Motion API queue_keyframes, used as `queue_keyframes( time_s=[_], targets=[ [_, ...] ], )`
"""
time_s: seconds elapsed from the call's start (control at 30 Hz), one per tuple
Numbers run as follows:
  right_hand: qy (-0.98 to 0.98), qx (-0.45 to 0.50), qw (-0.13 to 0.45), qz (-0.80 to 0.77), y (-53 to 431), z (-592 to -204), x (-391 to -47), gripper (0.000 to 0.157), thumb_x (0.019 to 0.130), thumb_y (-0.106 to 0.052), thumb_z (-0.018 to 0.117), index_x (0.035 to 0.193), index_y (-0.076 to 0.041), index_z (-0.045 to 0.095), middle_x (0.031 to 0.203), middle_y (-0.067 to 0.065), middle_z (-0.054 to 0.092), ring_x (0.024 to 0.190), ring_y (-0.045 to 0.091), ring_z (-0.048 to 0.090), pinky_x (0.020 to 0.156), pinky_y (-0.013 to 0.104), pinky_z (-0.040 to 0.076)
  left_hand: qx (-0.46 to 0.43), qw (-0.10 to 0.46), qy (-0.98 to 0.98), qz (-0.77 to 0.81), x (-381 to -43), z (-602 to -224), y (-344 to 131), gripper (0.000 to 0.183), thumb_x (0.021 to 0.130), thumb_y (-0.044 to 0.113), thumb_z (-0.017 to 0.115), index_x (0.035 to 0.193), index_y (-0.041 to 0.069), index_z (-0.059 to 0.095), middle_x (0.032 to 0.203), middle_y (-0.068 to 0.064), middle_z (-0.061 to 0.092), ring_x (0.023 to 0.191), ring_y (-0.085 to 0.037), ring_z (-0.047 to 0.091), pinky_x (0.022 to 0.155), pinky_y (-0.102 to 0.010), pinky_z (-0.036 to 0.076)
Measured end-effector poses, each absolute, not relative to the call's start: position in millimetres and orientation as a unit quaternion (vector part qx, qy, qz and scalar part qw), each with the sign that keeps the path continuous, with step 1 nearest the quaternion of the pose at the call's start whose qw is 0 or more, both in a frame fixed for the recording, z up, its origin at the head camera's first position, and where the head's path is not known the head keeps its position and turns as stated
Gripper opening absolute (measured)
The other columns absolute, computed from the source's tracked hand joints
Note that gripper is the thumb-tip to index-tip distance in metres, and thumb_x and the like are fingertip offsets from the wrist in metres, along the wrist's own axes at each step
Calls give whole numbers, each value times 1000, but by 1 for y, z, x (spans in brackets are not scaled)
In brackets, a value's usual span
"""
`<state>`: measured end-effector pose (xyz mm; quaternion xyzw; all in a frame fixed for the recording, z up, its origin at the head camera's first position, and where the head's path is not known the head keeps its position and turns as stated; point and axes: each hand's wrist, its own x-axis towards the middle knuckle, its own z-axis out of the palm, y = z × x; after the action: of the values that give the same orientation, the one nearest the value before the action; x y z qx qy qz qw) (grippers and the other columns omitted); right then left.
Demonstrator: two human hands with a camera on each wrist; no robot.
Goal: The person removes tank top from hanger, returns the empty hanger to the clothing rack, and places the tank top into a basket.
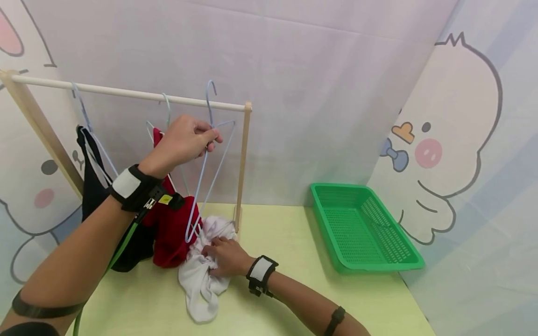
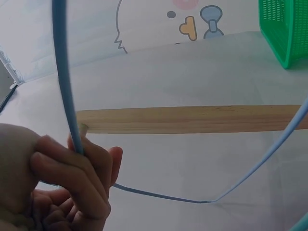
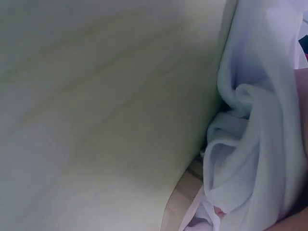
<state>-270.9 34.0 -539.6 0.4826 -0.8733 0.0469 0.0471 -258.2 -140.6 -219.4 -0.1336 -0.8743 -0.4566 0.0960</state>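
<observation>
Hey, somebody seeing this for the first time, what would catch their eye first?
Probably the bright green basket on the right side of the pale yellow table. Next, the vivid red garment hanging toward the left, beside a black garment. Then the left hand gripping a light blue hanger near the right end of the white rail, while the right hand touches crumpled white cloth below.

I can read no lettering, brand, number or sign in any of my three feeds — the nearest thing is a small yellow label (image 1: 166, 199) on the left wrist's black gear (image 1: 145, 189) — too small for me to make out any print.
</observation>
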Motion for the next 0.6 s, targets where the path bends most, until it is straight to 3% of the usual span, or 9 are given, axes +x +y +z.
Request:
queue_keyframes(
  time_s=[0.27, 0.6],
  targets=[
    [-858, 501, 22, 108, 43, -529, -258, 41, 85, -32, 88, 123, -23, 74, 104, -4, 63, 86, 2, 53, 65, 15, 39, -128, 85, -877, -456, -264, -224, -144, 31, 112, 21, 57, 107, 0, 78, 74, -2, 64, 67, -15, 49, 62, -29, 37],
    [-860, 469, 0, 202, 67, -497, -244, 35, 90, -28, 86, 122, -18, 74, 115, -4, 70, 100, 2, 59, 80, 13, 43, -120, 82, -884, -444, -267, -230, -145, 30, 111, 22, 58, 104, 2, 79, 76, -7, 65, 66, -17, 51, 64, -31, 36]
  ],
)
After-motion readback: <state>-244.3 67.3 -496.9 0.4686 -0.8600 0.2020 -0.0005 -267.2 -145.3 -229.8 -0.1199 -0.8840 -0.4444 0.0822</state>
